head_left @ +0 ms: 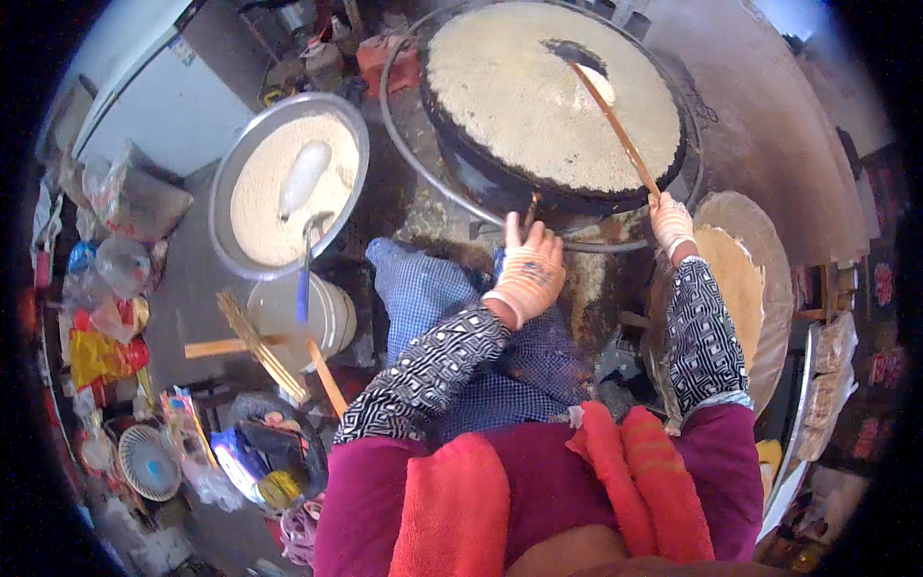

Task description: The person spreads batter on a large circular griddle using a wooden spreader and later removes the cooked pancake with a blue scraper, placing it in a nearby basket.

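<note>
Right hand grips thin wooden scraper on round batter-coated griddle; left hand flat, fingers spread.

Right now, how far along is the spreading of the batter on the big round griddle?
Mostly done: pale batter covers nearly all of the round griddle. In hand: the right hand holds a long wooden spreader whose tip reaches the far side, while the left hand rests at the near rim. Left: one dark bare patch near the tip is not covered.
</note>
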Tool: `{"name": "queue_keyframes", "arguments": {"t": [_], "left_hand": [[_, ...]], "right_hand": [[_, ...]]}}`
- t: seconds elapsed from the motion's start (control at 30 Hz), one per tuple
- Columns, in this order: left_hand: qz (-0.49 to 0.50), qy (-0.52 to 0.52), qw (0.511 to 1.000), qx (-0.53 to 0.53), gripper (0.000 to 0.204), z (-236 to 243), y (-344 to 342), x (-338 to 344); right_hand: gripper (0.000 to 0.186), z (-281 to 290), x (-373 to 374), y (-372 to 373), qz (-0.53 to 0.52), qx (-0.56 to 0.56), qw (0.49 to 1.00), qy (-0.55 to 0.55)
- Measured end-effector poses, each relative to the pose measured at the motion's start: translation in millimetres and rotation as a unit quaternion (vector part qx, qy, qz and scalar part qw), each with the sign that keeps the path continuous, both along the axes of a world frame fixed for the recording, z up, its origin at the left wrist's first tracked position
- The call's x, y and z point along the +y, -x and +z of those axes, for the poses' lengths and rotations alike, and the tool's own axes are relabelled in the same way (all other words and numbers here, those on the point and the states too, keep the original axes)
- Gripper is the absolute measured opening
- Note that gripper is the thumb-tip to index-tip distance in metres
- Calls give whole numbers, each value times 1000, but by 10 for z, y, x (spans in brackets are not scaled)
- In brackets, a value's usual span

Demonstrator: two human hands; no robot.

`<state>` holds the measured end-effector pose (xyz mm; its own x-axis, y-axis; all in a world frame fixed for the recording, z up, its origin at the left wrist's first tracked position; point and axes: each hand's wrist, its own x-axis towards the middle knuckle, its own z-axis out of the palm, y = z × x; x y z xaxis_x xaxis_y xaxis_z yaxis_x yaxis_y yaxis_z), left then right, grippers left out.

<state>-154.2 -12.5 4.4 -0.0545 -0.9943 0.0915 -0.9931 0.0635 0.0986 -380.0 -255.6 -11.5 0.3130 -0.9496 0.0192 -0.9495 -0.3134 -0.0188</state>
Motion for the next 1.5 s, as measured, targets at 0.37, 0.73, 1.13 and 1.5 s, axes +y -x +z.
{"name": "queue_keyframes", "arguments": {"t": [0.37, 0.73, 1.13, 1.5], "left_hand": [[54, 23, 994, -89, 56, -267, -487, 229], [132, 50, 987, -81, 52, -268, -1336, 150], [268, -66, 954, -114, 51, -90, -2297, -309], [25, 22, 999, -11, 43, 53, -197, -97]], "right_hand": [[41, -26, 77, 25, 18, 12, 1000, 4], [39, -210, -125, 341, -1, 29, 1000, 10], [38, -143, -228, 428, -71, 4, 997, -11], [43, 66, -67, 95, -43, -24, 998, -35]]}}
